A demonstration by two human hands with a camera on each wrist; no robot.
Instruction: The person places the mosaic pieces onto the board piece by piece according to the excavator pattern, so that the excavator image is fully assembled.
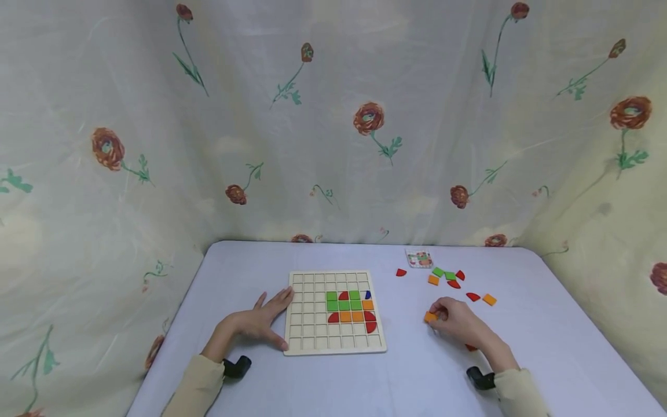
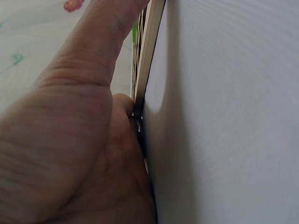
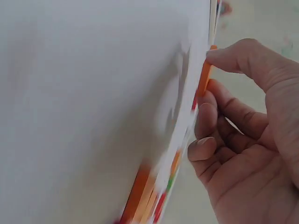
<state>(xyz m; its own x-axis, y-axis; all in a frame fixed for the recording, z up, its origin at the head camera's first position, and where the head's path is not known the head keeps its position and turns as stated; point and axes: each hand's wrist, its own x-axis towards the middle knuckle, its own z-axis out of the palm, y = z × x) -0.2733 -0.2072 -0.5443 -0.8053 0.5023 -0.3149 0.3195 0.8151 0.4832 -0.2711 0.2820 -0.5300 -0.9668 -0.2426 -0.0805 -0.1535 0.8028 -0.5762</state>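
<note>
A pale wooden grid board lies on the table, with green, orange and red pieces and one blue piece in cells of its right half. My left hand rests at the board's left edge, thumb and fingers spread. To the right of the board, my right hand pinches an orange square tile between thumb and forefinger. In the right wrist view the same tile is seen edge-on, and the other fingers curl loosely. A red piece is partly hidden under the right hand.
Beyond the right hand lie loose pieces: an orange tile, green tiles and red quarter-rounds. A small patterned card is near the table's back edge. A flowered curtain hangs behind the white table.
</note>
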